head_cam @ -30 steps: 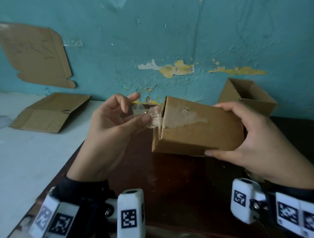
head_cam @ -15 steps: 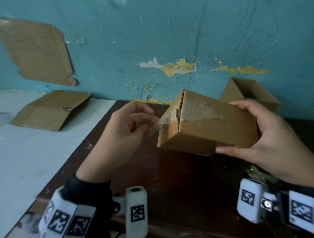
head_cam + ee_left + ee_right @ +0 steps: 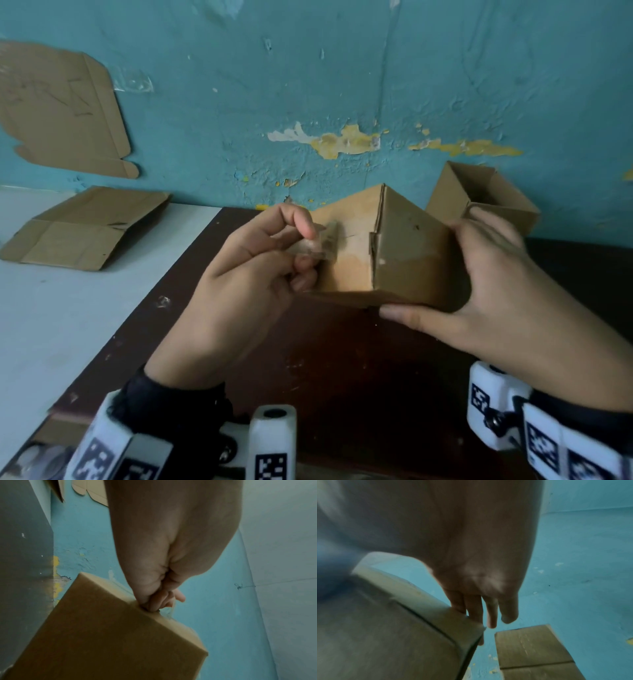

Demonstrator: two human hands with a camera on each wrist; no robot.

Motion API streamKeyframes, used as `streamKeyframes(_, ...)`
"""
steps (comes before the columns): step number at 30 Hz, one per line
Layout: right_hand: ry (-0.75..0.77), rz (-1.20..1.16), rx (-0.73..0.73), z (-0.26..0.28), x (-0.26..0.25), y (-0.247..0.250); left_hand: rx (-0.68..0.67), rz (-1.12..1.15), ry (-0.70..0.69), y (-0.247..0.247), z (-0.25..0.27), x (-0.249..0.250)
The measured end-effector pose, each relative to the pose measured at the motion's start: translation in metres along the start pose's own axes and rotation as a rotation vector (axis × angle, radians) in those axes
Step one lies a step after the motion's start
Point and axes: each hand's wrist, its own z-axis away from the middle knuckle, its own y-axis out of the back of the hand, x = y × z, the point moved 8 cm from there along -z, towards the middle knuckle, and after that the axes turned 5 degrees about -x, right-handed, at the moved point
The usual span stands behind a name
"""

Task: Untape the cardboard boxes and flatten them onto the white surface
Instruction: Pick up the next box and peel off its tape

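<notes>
Here: brown box (image 3: 407,253) scuffed, tape (image 3: 313,245) peeling.

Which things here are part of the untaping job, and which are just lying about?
Part of the job:
held box
tape strip
open box
flattened box
white surface

Lying about:
cardboard sheet on wall

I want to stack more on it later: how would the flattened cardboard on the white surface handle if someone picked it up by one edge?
The flattened cardboard would probably feel light, being thin sheet. It would likely fold or sag along its visible creases, since one flap already lifts slightly. On the smooth white surface it may well slide when pushed.
</notes>
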Motion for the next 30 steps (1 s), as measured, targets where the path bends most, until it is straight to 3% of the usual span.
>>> streamKeyframes(6,0.022,-0.062,-0.046,0.008,-0.011,0.007,0.045,0.058,-0.007,0.000,0.002,0.004)
streamKeyframes(13,0.041,-0.104,-0.033,0.009,-0.020,0.002,0.198,-0.007,-0.018,0.011,0.004,0.006)
streamKeyframes(17,0.078,-0.048,0.026,0.005,-0.029,-0.005,0.143,-0.182,-0.048,0.002,0.005,0.008)
streamKeyframes(23,0.211,-0.185,0.084,0.008,-0.047,-0.001,-0.044,-0.176,-0.106,-0.016,0.004,0.012)
streamKeyframes(30,0.260,-0.231,0.087,0.010,-0.046,0.007,-0.028,-0.576,-0.172,-0.015,0.009,0.029)
